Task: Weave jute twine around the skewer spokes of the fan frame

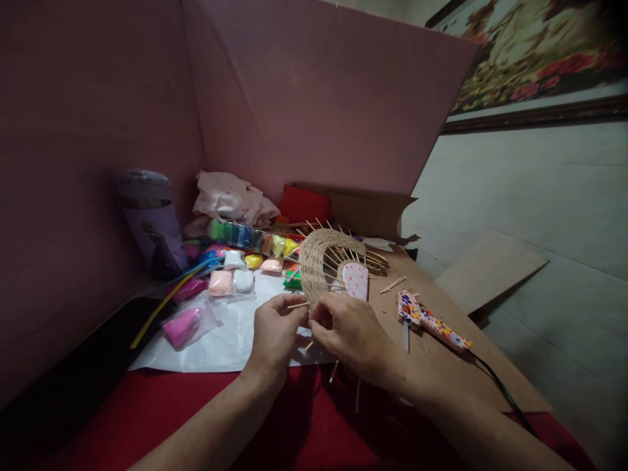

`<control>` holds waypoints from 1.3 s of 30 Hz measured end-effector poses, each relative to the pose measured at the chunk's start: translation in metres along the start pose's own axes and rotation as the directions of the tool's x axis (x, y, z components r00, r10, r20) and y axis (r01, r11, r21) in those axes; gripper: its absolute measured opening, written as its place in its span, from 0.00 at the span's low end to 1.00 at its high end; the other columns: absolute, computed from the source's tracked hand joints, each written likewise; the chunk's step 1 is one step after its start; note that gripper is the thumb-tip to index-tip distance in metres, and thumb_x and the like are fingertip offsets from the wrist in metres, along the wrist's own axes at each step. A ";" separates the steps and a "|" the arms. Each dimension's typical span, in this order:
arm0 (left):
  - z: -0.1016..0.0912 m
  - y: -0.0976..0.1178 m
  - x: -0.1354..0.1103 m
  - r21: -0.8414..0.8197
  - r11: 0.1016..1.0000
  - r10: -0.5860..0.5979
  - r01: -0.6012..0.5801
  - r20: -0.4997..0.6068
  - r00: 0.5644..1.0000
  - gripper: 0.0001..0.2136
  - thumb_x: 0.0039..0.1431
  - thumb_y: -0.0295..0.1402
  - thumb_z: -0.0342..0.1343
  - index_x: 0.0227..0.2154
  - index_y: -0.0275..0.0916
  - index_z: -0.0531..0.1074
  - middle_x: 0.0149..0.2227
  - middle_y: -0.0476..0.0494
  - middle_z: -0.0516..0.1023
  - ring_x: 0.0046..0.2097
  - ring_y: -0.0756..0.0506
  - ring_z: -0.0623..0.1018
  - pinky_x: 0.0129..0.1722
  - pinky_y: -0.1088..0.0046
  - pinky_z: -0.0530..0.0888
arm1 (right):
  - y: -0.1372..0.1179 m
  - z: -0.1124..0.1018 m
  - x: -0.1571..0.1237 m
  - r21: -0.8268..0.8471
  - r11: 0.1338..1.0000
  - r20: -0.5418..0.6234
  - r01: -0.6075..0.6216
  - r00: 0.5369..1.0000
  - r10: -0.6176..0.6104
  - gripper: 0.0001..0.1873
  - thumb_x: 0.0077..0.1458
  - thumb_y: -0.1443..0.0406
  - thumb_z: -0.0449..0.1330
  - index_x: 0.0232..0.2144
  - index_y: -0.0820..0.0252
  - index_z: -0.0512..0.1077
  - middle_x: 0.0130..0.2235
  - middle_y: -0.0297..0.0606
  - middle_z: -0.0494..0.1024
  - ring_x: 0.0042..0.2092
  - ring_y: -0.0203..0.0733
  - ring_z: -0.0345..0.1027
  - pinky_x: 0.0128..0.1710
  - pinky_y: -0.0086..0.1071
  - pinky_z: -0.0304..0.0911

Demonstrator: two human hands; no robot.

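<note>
Across the bottom of the frame runs a deep red tabletop (127,405), partly covered at centre left by a glossy white sheet (235,340) and at right by a broad brown cardboard (451,294). Pink panels (318,98) rise behind and along the left; at the right is a pale tiled wall (564,183), with a framed picture (544,59) in the upper right corner and a flat board (490,275) below it. Around the centre, a curved woven piece (314,261) with radiating sticks and a dotted pale patch is held up over the work surface. The left hand (277,330) pinches its lower left edge, thumb and fingers nearly closed, beside a protruding stick; the right hand (348,333), fingers curled inward, pinches the lower edge just beside it. Left of centre sit coloured packets (181,327), a purple bottle (154,229) and a crumpled pink cloth (230,196). On the cardboard at right lies a flower-patterned glue gun (434,322), its black cord (498,379) trailing toward the lower right.
</note>
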State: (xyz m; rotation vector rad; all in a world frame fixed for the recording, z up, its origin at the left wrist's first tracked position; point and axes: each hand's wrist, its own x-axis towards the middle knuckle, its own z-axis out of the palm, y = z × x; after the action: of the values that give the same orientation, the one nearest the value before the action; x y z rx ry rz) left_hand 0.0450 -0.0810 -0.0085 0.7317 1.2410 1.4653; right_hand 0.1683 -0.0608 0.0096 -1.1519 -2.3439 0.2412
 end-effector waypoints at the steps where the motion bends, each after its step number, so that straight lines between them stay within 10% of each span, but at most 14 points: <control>1: 0.000 0.001 0.000 -0.002 1.000 -0.003 0.003 -0.001 1.000 0.14 0.35 0.28 0.61 0.30 0.31 0.69 0.22 0.47 0.73 0.20 0.51 0.71 0.15 0.78 0.67 | 0.001 0.000 0.000 0.037 0.999 0.006 -0.013 1.000 0.013 0.04 0.47 0.72 0.56 0.23 0.60 0.68 0.25 0.33 0.72 0.27 0.34 0.62 0.26 0.28 0.52; 11: 0.002 0.005 -0.006 0.001 1.000 0.030 -0.030 -0.034 0.999 0.08 0.40 0.33 0.57 0.23 0.33 0.70 0.21 0.46 0.72 0.26 0.48 0.73 0.17 0.78 0.68 | 0.012 0.004 -0.005 0.423 0.905 -0.020 -0.030 0.999 0.042 0.06 0.50 0.69 0.57 0.23 0.61 0.68 0.24 0.32 0.71 0.27 0.33 0.64 0.27 0.26 0.59; 39: 0.002 0.000 -0.004 -0.053 0.996 0.071 -0.076 -0.082 0.994 0.10 0.38 0.36 0.59 0.21 0.34 0.71 0.26 0.44 0.75 0.31 0.46 0.75 0.25 0.74 0.72 | 0.017 0.015 0.001 0.378 0.926 -0.208 -0.007 0.974 0.092 0.07 0.50 0.66 0.58 0.21 0.60 0.68 0.23 0.33 0.70 0.26 0.35 0.62 0.24 0.26 0.59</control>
State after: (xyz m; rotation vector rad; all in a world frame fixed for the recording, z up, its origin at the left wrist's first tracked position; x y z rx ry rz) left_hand 0.0474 -0.0840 -0.0073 0.6930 1.2396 1.5974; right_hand 0.1715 -0.0489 -0.0092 -0.9918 -1.9649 0.5270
